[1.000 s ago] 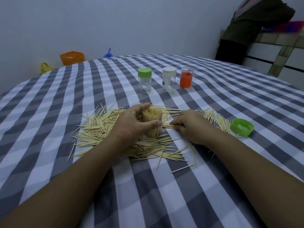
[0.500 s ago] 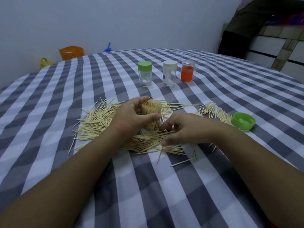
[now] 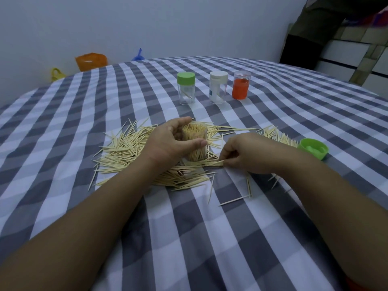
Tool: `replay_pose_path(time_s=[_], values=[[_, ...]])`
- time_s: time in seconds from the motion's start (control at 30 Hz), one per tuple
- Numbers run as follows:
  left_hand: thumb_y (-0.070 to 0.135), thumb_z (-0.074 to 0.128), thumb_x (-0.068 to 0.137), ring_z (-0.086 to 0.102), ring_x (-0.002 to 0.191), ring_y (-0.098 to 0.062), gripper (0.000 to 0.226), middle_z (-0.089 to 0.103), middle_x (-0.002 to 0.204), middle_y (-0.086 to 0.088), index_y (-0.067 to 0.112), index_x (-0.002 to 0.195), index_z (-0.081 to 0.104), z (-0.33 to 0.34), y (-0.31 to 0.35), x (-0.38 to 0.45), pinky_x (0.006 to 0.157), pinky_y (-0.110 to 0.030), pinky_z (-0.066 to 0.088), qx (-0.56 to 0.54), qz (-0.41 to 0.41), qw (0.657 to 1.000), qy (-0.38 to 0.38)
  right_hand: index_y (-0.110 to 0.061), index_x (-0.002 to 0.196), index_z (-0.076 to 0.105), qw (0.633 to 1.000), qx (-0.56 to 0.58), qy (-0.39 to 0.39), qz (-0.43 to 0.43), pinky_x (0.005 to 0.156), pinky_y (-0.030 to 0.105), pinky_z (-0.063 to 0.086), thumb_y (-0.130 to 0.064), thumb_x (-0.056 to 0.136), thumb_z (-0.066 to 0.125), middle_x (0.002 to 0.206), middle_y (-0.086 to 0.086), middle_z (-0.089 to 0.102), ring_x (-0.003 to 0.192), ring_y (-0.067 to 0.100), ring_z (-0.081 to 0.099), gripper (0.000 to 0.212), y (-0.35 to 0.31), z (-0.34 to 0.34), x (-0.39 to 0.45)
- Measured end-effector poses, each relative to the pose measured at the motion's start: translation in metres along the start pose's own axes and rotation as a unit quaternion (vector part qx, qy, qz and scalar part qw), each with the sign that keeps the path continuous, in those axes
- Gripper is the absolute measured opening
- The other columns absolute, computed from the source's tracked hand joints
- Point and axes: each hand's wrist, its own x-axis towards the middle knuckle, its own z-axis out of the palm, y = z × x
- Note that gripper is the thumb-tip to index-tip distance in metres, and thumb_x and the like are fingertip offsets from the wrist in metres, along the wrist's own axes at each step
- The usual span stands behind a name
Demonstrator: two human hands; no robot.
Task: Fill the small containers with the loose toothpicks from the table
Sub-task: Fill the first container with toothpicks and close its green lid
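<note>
Left hand (image 3: 168,143) is curled round the open container (image 3: 194,143), packed full and upright mid-table in the loose toothpicks (image 3: 126,150). Right hand (image 3: 245,153) pinches a small bunch (image 3: 214,163) just beside it, fingertips together. Green lid (image 3: 313,148) sits toward the right edge

Tablecloth (image 3: 273,114): grey and white check, covers the whole table.
Wall (image 3: 147,24): plain, pale, behind the table.
Orange bag (image 3: 91,61): beyond the far left table edge, against the wall.
Yellow item (image 3: 56,74): left of the orange bag, possibly a bag handle.
Blue item (image 3: 137,56): right of the orange bag, mostly hidden.
Dark garment (image 3: 315,24): upper right, over tiled ledge (image 3: 357,51).
</note>
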Motion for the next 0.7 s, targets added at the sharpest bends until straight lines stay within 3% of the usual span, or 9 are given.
replay_pose_path(time_s=[0.13,0.27,0.43,0.57,0.7], values=[[0.041,0.079,0.048,0.063,0.107,-0.012,0.090,0.065,0.116,-0.003,0.018,0.131,0.054,-0.001,0.001,-0.001,0.095,-0.032,0.052,-0.002,-0.002,1.000,-0.003,-0.021,0.113,0.069,0.999,-0.032,-0.002,0.003,0.080,0.027,0.048,-0.021,0.092,0.056,0.097,-0.006,0.062,0.090,0.014,0.059,0.024,0.002,-0.001,0.000],[0.039,0.079,0.048,0.064,0.107,-0.013,0.090,0.065,0.116,-0.004,0.017,0.132,0.053,-0.001,0.002,-0.002,0.095,-0.032,0.052,-0.012,-0.004,1.000,-0.005,-0.004,0.100,0.069,0.995,-0.102,0.016,0.011,0.083,0.044,0.052,-0.014,0.088,0.052,0.103,0.019,0.066,0.097,0.034,0.061,0.024,0.004,0.005,0.008],[0.036,0.079,0.051,0.064,0.105,-0.011,0.088,0.066,0.115,-0.004,0.016,0.132,0.053,0.000,0.002,-0.002,0.092,-0.028,0.053,-0.020,-0.002,1.000,-0.008,-0.008,0.095,0.069,0.990,-0.130,0.001,0.049,0.074,0.036,0.051,-0.012,0.091,0.052,0.092,0.012,0.067,0.085,0.029,0.063,0.017,0.009,0.003,0.008],[0.030,0.081,0.058,0.063,0.091,-0.004,0.079,0.066,0.101,0.001,0.016,0.131,0.054,0.000,0.002,-0.002,0.078,-0.009,0.051,-0.008,0.005,1.000,0.000,-0.008,0.102,0.065,0.997,-0.054,0.020,0.053,0.077,0.034,0.047,-0.018,0.097,0.048,0.098,0.011,0.065,0.090,0.028,0.060,0.021,0.010,-0.005,0.004],[0.022,0.082,0.064,0.062,0.088,-0.001,0.072,0.065,0.099,0.003,0.018,0.130,0.054,0.001,0.003,-0.002,0.074,-0.005,0.049,-0.002,0.010,1.000,0.004,-0.014,0.092,0.059,0.987,0.128,0.081,0.047,0.079,0.035,0.048,-0.020,0.099,0.044,0.088,0.001,0.066,0.086,0.020,0.062,0.018,0.014,-0.009,0.001]])
